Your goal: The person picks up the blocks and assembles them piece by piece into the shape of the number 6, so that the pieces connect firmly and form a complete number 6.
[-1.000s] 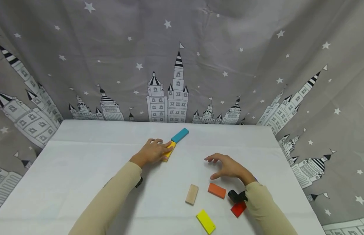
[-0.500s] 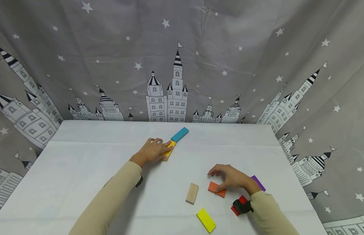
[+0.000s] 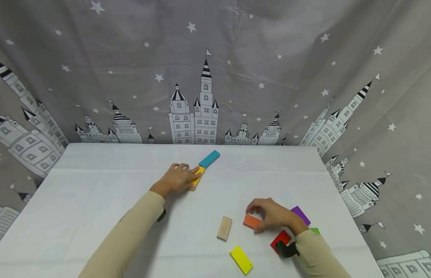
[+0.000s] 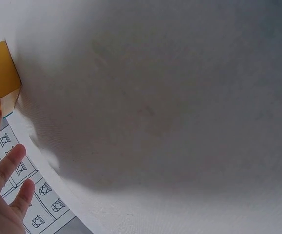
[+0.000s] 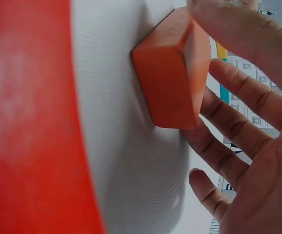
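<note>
My left hand (image 3: 177,178) pinches an amber-yellow block (image 3: 198,178) lying on the white table. That block's near end meets the view edge in the left wrist view, with fingertips beside it. A blue block (image 3: 210,158) lies end to end with it, at its far end. My right hand (image 3: 272,213) is at an orange block (image 3: 251,221), thumb on the near side and fingers curled at the far side. In the right wrist view the orange block (image 5: 168,87) sits between thumb and fingers, apparently still flat on the cloth.
Around the right hand lie a plain wooden block (image 3: 224,228), a bright yellow block (image 3: 241,260), a red block (image 3: 280,240), a purple block (image 3: 300,215) and a green block (image 3: 314,231) partly behind the sleeve. A grey castle-print curtain (image 3: 257,50) hangs behind the table (image 3: 107,185).
My right hand has come down and nearer onto the orange block, its fingers closing about it. The purple and green blocks have come into sight. The left hand keeps its hold.
</note>
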Tool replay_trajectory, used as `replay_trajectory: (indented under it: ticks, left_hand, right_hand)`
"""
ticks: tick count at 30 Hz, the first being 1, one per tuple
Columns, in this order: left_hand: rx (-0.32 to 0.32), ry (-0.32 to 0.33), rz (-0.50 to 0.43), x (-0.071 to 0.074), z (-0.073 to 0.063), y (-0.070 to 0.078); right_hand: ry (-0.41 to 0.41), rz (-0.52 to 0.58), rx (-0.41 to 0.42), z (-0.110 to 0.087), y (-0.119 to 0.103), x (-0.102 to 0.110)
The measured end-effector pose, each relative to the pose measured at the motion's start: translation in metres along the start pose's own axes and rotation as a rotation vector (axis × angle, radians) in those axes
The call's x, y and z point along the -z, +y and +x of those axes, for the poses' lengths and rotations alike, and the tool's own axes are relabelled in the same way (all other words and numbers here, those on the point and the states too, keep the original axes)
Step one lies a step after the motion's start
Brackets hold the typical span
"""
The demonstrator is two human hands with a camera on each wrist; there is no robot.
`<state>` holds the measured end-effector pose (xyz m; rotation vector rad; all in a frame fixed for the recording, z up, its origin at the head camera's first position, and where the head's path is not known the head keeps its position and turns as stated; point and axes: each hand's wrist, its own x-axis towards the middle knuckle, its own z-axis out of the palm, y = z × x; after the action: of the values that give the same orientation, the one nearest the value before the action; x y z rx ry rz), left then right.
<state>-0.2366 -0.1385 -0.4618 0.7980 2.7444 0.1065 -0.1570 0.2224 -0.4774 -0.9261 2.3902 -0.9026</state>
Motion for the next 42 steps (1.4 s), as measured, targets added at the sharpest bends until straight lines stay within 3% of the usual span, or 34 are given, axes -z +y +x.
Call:
replay_trajectory:
  ticks: [10, 28, 42]
  left_hand:
    - [-0.008, 0.018, 0.008, -0.001, 0.000, -0.003]
    - [0.001, 0.050, -0.001, -0.005, 0.002, -0.003]
    - [0.023, 0.033, 0.003, -0.003, 0.005, 0.000]
  right_hand:
    - [-0.009, -0.036, -0.081, 0.001, -0.007, 0.001]
    - [0.029, -0.041, -0.133, 0.003, -0.006, 0.000]
    - [0.032, -0.100, -0.118, 0.029, -0.006, 0.009]
